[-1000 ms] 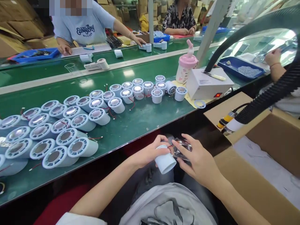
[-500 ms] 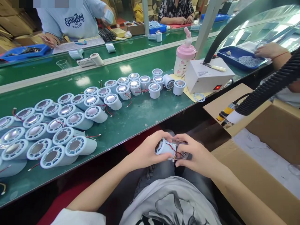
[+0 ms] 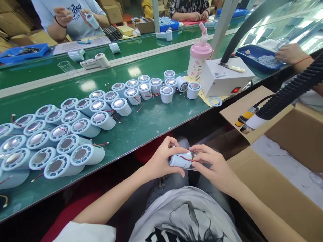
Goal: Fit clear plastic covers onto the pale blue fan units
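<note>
Above my lap, my left hand (image 3: 168, 159) is closed round a light-blue plastic cylinder (image 3: 179, 160) lying on its side. Thin red and dark wires run along its upper face. My right hand (image 3: 209, 164) grips the right end, where a clear plastic sleeve or cup (image 3: 193, 168) shows round the cylinder's end. Its fingertips touch the sleeve and the wire ends; they hide much of that end. To the left on the green bench, many similar light-blue cylinders (image 3: 82, 126) stand in rows, with round metallic tops and some red wires trailing.
The bench edge (image 3: 141, 147) runs in front of my hands. A white box with a red switch (image 3: 225, 77) and a pink-lidded bottle (image 3: 200, 57) stand at its right. An open carton (image 3: 272, 181) and a black corrugated hose (image 3: 290, 89) are at my right. Co-workers' hands (image 3: 63, 16) are across the bench.
The light-blue cylinder sits further right, into the clear sleeve, and my right fingers have shifted onto the wires. Across the bench, a co-worker has brought both hands together near a light-blue part.
</note>
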Demonstrator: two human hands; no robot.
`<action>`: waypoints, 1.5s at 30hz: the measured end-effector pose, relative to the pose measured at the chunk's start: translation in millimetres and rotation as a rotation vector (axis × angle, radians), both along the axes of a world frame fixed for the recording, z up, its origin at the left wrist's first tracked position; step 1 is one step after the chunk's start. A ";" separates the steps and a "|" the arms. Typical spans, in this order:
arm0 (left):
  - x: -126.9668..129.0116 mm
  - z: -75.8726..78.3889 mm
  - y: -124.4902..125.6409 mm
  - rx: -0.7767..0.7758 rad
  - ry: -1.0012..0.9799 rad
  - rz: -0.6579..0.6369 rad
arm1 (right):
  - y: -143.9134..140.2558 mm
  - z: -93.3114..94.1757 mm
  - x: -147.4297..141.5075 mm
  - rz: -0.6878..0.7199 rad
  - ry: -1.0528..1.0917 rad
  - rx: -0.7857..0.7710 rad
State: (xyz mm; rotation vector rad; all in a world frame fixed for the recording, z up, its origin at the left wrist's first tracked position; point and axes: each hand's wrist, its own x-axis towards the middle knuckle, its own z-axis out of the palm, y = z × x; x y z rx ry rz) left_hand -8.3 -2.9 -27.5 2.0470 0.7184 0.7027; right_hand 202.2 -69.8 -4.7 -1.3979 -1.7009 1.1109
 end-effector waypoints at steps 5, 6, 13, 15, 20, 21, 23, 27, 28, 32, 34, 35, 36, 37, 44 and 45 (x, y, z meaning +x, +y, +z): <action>0.1 1.6 -0.2 -0.126 0.003 -0.130 | 6.0 -2.5 8.5 -0.102 0.276 -0.117; 1.4 3.8 -1.1 -0.199 -0.007 -0.143 | 7.3 -3.3 10.0 -0.136 0.353 -0.157; 8.3 15.3 -7.9 -0.760 -0.210 -0.058 | 2.2 -3.1 18.8 0.010 0.291 -0.031; 6.9 15.9 -8.8 -0.844 -0.232 -0.068 | -2.5 -2.7 20.9 0.055 0.099 0.106; 1.1 21.8 -9.7 -0.759 -0.175 -0.136 | -9.2 -3.4 24.0 0.073 0.026 0.121; 0.3 23.6 -9.9 -0.725 -0.165 -0.138 | -9.6 -3.1 24.3 0.074 0.047 0.102; -0.9 26.9 -10.7 -0.665 -0.156 -0.140 | -10.1 -1.6 24.8 0.078 0.083 0.068; -2.0 30.8 -12.5 -0.580 -0.166 -0.157 | -10.6 3.1 25.7 0.087 0.135 0.006; -2.1 31.2 -12.8 -0.564 -0.167 -0.162 | -10.7 4.1 25.8 0.090 0.156 -0.019; -3.0 31.5 -13.6 -0.492 -0.155 -0.171 | -10.2 6.7 25.0 0.101 0.246 -0.112; -3.5 31.6 -13.7 -0.448 -0.141 -0.166 | -9.9 7.8 24.0 0.100 0.286 -0.140; -3.7 31.6 -13.7 -0.428 -0.135 -0.165 | -9.7 8.2 23.5 0.100 0.306 -0.152; -4.0 31.6 -13.7 -0.412 -0.129 -0.167 | -9.6 8.6 22.9 0.099 0.325 -0.164; -4.3 31.6 -13.6 -0.401 -0.125 -0.170 | -9.6 8.7 22.4 0.096 0.344 -0.179; -6.1 30.2 -13.1 -0.357 -0.127 -0.180 | -9.0 3.8 21.7 0.062 0.486 -0.372; -6.4 30.1 -13.2 -0.357 -0.125 -0.180 | -8.7 2.8 21.5 0.060 0.509 -0.395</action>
